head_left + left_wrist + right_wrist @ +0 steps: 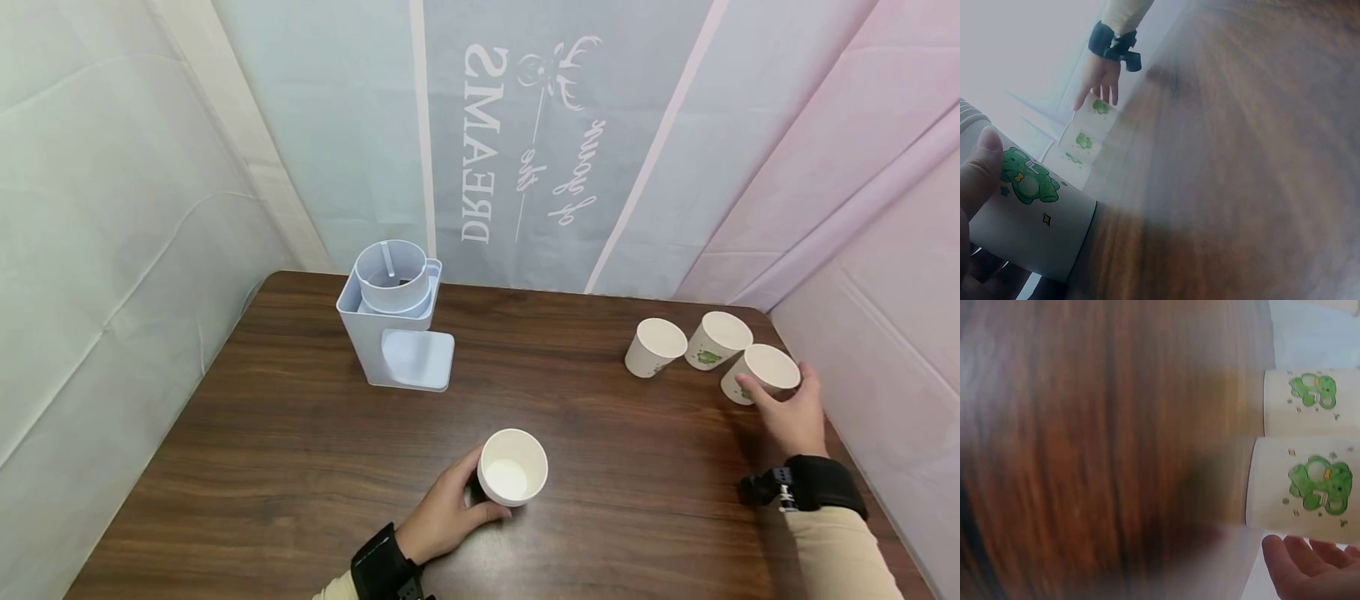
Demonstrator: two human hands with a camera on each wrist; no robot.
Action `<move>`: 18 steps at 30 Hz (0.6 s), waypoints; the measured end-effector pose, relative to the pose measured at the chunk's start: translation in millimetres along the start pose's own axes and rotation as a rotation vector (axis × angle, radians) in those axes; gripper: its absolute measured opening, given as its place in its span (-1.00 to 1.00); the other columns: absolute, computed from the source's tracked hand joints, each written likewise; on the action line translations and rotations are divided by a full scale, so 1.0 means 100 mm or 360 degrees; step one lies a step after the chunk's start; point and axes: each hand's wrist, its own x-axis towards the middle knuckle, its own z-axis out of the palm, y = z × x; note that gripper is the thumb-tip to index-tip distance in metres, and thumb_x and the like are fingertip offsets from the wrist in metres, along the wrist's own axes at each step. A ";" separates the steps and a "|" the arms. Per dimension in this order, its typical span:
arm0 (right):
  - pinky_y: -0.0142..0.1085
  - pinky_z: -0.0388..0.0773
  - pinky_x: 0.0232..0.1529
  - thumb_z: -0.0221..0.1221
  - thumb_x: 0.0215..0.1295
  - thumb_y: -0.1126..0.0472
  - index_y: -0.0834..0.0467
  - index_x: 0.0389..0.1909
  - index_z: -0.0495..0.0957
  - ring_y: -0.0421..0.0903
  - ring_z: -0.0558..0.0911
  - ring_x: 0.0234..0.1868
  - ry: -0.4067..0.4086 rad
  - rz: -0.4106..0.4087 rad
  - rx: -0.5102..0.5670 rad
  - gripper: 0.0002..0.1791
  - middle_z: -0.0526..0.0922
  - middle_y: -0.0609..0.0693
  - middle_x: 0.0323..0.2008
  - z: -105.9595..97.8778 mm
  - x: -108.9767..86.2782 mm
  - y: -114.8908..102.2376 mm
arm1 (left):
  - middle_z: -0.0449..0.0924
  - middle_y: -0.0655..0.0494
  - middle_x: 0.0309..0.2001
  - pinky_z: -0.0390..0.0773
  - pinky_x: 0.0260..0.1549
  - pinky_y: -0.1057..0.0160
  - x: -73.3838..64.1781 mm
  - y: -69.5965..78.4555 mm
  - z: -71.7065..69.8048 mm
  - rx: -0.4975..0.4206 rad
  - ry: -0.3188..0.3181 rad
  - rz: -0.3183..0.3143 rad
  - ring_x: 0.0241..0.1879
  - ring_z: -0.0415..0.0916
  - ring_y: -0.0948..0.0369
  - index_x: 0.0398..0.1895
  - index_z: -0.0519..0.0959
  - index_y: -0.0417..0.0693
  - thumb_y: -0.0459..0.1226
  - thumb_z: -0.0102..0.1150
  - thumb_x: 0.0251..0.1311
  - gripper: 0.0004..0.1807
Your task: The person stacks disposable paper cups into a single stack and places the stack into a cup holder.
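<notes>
My left hand point(450, 510) curls round a white paper cup point(513, 457), upright near the table's front middle. In the left wrist view that cup point(1029, 206) bears a green cartoon animal, with ridged rims at its top; how many cups nest there I cannot tell. At the right edge, my right hand point(795, 421) spreads thumb and fingers about the nearest of three upright paper cups point(757, 385). In the right wrist view, the fingertips point(1275, 547) lie close against this cup point(1297, 512); whether they press on it is unclear.
The other two cups, one at the left point(645, 357) and one behind point(701, 350), stand close by. A pale blue plastic holder point(360, 333) with a round container point(393, 293) inside stands at the back left of the wooden table point(300, 467). Fabric curtains point(360, 108) enclose the table's back and sides.
</notes>
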 end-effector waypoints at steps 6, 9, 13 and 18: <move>0.18 -0.13 0.54 0.12 0.45 -0.10 0.37 0.58 -0.35 0.36 -0.07 0.55 0.0005 0.0065 -0.0054 0.08 -0.15 0.46 0.54 0.03 0.00 -0.02 | 0.44 0.14 0.37 0.34 0.38 0.11 0.00 0.00 0.00 0.0005 -0.0005 -0.0001 0.36 0.36 0.13 0.50 0.30 0.06 -0.17 0.51 0.11 -0.12; 0.18 -0.12 0.54 0.10 0.46 -0.11 0.35 0.59 -0.35 0.35 -0.07 0.56 0.0019 0.0095 -0.0055 0.07 -0.15 0.44 0.55 0.03 0.00 -0.01 | 0.43 0.14 0.37 0.34 0.39 0.11 0.00 0.01 0.00 0.0016 -0.0004 0.0000 0.36 0.36 0.13 0.50 0.30 0.06 -0.15 0.51 0.12 -0.12; 0.19 -0.07 0.52 0.10 0.47 -0.11 0.33 0.59 -0.29 0.36 0.00 0.54 0.0037 0.0103 -0.0040 0.03 -0.08 0.43 0.54 0.04 -0.02 0.00 | 0.43 0.13 0.38 0.34 0.39 0.11 0.00 0.01 0.01 0.0017 -0.0001 0.0001 0.36 0.36 0.13 0.51 0.30 0.04 -0.16 0.51 0.11 -0.11; 0.20 0.03 0.50 0.10 0.47 -0.11 0.35 0.57 -0.18 0.37 0.11 0.48 0.0052 0.0143 -0.0039 -0.03 0.05 0.43 0.49 0.05 -0.03 -0.04 | 0.42 0.12 0.38 0.34 0.39 0.12 0.00 0.00 0.01 -0.0003 -0.0007 -0.0010 0.37 0.36 0.12 0.52 0.28 0.04 -0.17 0.50 0.13 -0.11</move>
